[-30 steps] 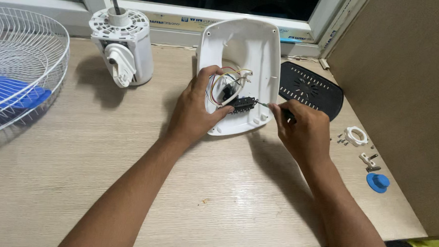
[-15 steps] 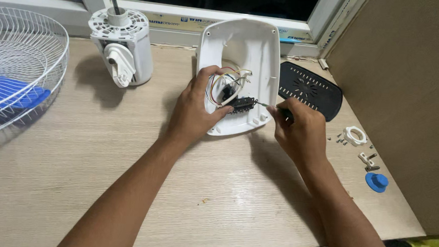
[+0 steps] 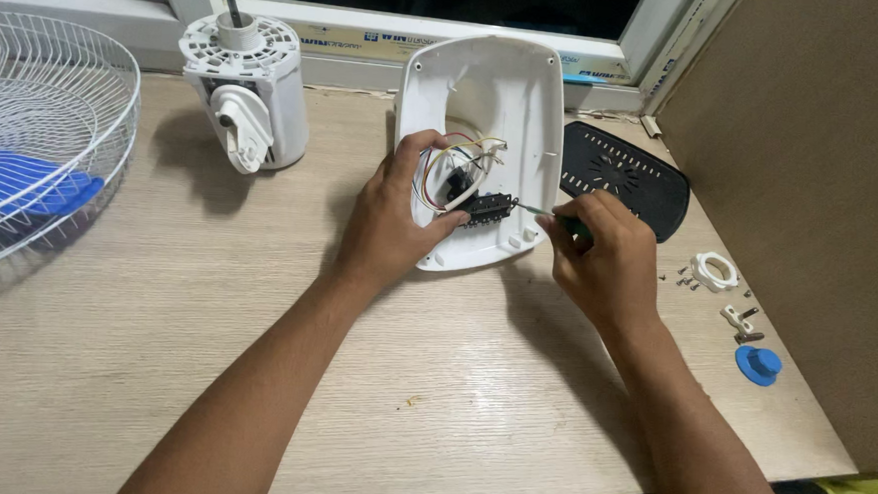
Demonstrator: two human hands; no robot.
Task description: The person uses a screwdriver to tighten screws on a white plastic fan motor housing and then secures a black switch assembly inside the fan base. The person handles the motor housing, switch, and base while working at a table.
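Hands work a white housing (image 3: 486, 109): left hand (image 3: 392, 225) grips it, right hand (image 3: 599, 255) clasps a screwdriver (image 3: 546, 214).

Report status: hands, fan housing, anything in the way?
Left hand grips white fan housing, thumb by black switch block. Right hand holds screwdriver, tip at the block. Coloured wires crowd the block; nothing else in the way.

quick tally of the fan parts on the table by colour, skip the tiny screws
White: 5 - housing shell, motor unit, wire guard, ring, small clip
Blue: 2 - blade, cap
Black: 2 - vented cover, switch block
Total: 9
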